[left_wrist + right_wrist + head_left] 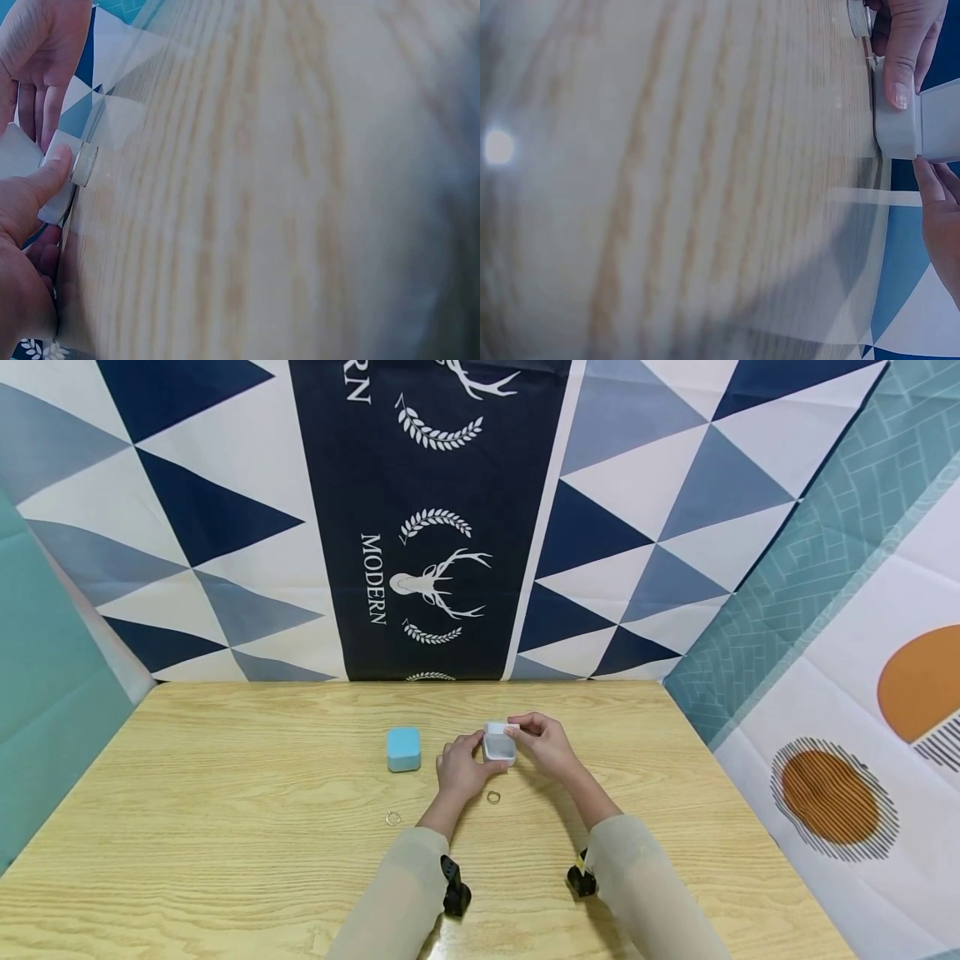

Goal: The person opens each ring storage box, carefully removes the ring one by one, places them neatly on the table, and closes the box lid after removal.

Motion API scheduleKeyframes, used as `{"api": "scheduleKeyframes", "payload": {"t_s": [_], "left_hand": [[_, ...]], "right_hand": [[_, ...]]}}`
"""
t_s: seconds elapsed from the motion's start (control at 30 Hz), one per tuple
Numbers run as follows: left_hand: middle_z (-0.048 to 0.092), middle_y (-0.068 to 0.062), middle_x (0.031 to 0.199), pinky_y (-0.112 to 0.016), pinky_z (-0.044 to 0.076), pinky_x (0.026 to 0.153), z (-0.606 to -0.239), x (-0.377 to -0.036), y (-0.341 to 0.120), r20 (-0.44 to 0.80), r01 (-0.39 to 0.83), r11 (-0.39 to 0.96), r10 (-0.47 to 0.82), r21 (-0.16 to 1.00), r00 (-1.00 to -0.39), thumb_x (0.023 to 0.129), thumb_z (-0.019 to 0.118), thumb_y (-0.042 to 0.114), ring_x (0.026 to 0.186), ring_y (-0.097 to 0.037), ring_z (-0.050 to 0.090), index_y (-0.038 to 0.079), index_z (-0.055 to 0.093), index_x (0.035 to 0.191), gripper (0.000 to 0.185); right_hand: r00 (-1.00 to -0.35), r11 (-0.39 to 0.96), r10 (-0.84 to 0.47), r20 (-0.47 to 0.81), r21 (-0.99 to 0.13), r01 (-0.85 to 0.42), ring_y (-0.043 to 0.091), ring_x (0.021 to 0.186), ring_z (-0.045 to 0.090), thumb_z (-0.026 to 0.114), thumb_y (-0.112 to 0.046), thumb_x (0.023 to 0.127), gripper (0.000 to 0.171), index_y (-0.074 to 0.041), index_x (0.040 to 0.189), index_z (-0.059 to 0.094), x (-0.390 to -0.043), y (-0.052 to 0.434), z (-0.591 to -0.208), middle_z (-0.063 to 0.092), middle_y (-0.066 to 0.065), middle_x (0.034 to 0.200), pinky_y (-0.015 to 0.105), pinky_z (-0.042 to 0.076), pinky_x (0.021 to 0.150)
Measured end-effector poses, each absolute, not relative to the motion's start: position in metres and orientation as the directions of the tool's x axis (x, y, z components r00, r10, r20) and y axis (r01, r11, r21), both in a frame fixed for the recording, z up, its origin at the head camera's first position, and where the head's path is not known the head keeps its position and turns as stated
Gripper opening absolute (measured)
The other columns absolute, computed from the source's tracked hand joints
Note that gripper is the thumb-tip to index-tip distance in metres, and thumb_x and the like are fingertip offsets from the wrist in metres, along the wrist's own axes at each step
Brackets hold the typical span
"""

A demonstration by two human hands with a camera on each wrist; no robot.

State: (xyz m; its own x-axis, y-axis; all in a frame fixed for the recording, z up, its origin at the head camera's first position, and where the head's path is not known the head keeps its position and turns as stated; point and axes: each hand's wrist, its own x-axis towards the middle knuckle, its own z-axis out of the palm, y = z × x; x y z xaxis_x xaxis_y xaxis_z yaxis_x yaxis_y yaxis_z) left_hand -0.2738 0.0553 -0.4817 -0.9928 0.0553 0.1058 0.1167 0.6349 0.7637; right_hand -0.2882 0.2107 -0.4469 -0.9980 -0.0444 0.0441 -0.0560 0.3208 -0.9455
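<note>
A small white ring box (499,750) stands on the table with its hinged lid (501,728) raised. My left hand (459,770) grips the base of the box from the left, thumb (54,166) across its front wall. From the right, my right hand (547,747) pinches the lid between thumb and fingers; in the right wrist view its fingertips (928,180) are at the lid's edge. Just in front of the box lies a gold ring (493,797). Another thin ring (393,818) lies farther left. The inside of the box shows no distinct contents.
A closed light-blue box (403,749) stands to the left of my left hand. The wood-grain table (247,827) ends at a patterned cloth wall (427,527) at the back, with more cloth (825,718) along the right side.
</note>
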Motion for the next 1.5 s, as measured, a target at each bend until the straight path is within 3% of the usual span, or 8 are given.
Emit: {"api": "scheduleKeyframes", "payload": {"t_s": [0.33, 1.17, 1.5], "left_hand": [[0.060, -0.009, 0.126, -0.041, 0.033, 0.086, -0.4803, -0.2735, 0.0554, 0.103, 0.114, 0.635, 0.054, 0.764, -0.993, 0.071, 0.076, 0.046, 0.105, -0.028, 0.051, 0.014, 0.055, 0.132, 0.072], [0.061, -0.010, 0.122, -0.041, 0.034, 0.084, -0.4795, -0.2723, 0.0550, 0.104, 0.116, 0.640, 0.056, 0.759, -0.993, 0.071, 0.076, 0.046, 0.102, -0.028, 0.051, 0.013, 0.055, 0.132, 0.072], [0.061, -0.009, 0.122, -0.042, 0.033, 0.086, -0.4790, -0.2716, 0.0553, 0.104, 0.115, 0.634, 0.054, 0.764, -0.993, 0.071, 0.076, 0.046, 0.104, -0.029, 0.051, 0.013, 0.055, 0.131, 0.072]], "right_hand": [[-0.998, 0.318, -0.043, 0.048, -0.946, -0.059, 0.020, 0.106, 0.060, 0.064, -0.010, 0.088, 0.029, 0.007, 0.111, 0.059, -0.2865, 0.2097, -0.4456, 0.060, 0.022, 0.120, 0.016, 0.048, 0.085], [-0.998, 0.325, -0.047, 0.049, -0.944, -0.062, 0.029, 0.117, 0.056, 0.064, -0.011, 0.088, 0.028, 0.006, 0.110, 0.060, -0.2854, 0.2123, -0.4475, 0.060, 0.019, 0.124, 0.031, 0.046, 0.096], [-0.998, 0.312, -0.058, 0.040, -0.949, -0.056, 0.029, 0.118, 0.055, 0.065, -0.012, 0.087, 0.031, 0.005, 0.112, 0.060, -0.2839, 0.2126, -0.4475, 0.059, 0.019, 0.125, 0.026, 0.047, 0.093]]}}
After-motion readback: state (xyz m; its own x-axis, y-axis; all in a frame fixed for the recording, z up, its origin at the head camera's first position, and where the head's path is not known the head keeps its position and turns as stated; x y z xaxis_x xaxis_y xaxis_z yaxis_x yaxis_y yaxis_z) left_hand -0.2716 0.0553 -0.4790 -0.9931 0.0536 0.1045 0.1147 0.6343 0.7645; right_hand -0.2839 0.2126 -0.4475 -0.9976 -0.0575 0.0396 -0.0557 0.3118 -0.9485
